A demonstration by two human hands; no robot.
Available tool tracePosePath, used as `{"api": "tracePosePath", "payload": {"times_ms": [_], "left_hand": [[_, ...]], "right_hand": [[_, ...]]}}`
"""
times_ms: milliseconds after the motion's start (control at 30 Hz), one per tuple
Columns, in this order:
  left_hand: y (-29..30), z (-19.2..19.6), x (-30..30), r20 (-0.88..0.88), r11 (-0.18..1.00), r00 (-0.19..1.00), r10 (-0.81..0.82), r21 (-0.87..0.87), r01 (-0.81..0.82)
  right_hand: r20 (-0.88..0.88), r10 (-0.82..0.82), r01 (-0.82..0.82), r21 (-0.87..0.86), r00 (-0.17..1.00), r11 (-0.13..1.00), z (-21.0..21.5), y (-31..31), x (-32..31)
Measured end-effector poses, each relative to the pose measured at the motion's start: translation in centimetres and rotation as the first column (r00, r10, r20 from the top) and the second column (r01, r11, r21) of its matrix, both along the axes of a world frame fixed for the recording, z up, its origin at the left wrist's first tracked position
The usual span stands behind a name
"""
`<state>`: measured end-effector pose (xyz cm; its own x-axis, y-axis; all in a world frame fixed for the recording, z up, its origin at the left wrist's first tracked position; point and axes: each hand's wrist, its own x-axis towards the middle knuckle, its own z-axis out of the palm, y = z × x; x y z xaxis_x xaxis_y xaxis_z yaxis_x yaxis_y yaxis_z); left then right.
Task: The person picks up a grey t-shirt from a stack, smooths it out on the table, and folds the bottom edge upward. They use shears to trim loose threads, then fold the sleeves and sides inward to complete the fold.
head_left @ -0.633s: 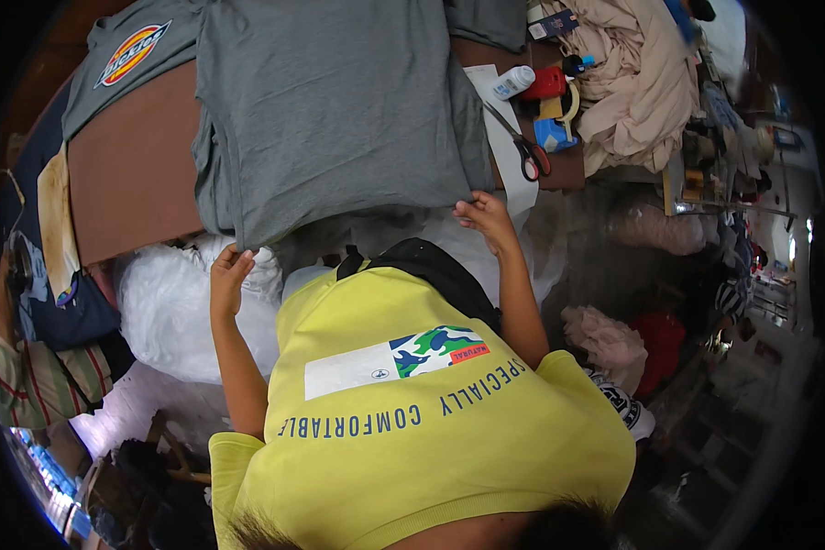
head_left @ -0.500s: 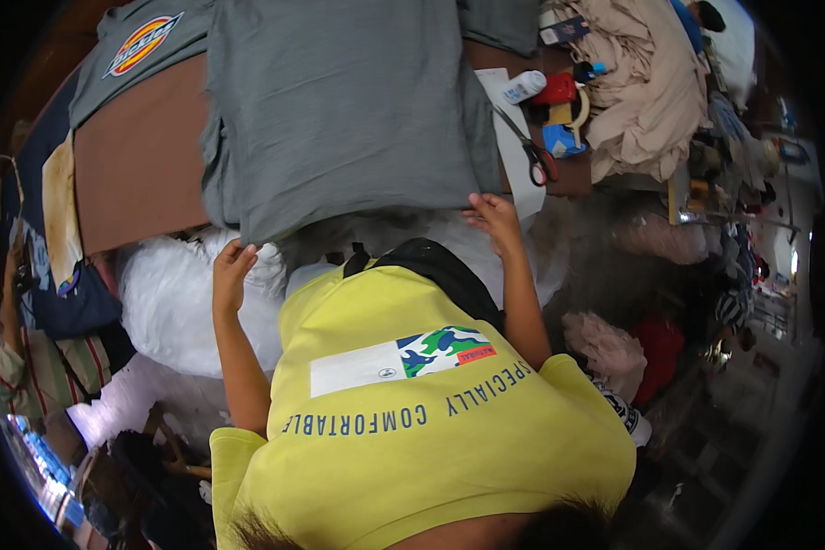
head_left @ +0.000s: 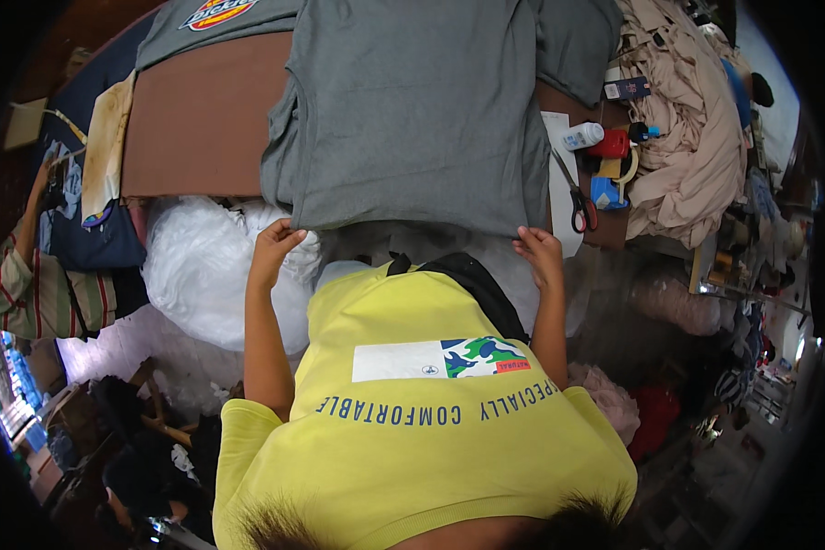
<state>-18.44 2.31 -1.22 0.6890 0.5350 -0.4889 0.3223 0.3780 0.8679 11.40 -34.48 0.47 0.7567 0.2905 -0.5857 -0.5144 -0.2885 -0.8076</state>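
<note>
The left hand pinches the near left corner of a gray garment between thumb and fingertips, the other fingers loosely curled. The right hand has its fingers half bent at the near right corner; the fingertips meet the cloth, but whether they grip or only touch it I cannot tell. Compared with the earlier frames, the two hands are more nearly level and the hem between them runs straighter across. The view has turned as well, so the table's things sit farther right, and the oval emblem on the gray cloth at far left, whole before, is now cut off.

The garment lies on the brown table, its far end out of view and its hem hanging over the near edge, which it hides. Under the hem, the space is dim and hard to make out, apart from a white plastic bundle at left.

Open brown tabletop stretches left of the garment. On the right there is little room: scissors lie just beside the cloth on white paper, with a white bottle and heaped beige fabric beyond. A narrow gap separates the hem from the person's yellow shirt.
</note>
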Motion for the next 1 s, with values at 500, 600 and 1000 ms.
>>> {"api": "tracePosePath", "payload": {"times_ms": [500, 600, 1000], "left_hand": [[-1.3, 25.3, -3.1, -0.183, 0.397, 0.958, -0.22, 0.88, 0.259], [0.1, 28.2, -5.8, 0.112, 0.41, 0.85, -0.515, 0.903, 0.129], [9.1, 23.8, 10.1, 0.485, 0.436, 0.03, -0.874, 0.756, 0.487]], "right_hand": [[0.717, 0.452, -0.486, -0.18, 0.53, 0.855, 22.9, -7.2, 1.1], [0.961, 0.06, -0.584, 0.114, 0.269, 0.803, 23.9, -10.2, -1.1], [0.952, 0.186, -0.246, -0.125, 0.244, 0.961, 14.9, 0.8, 15.9]]}}
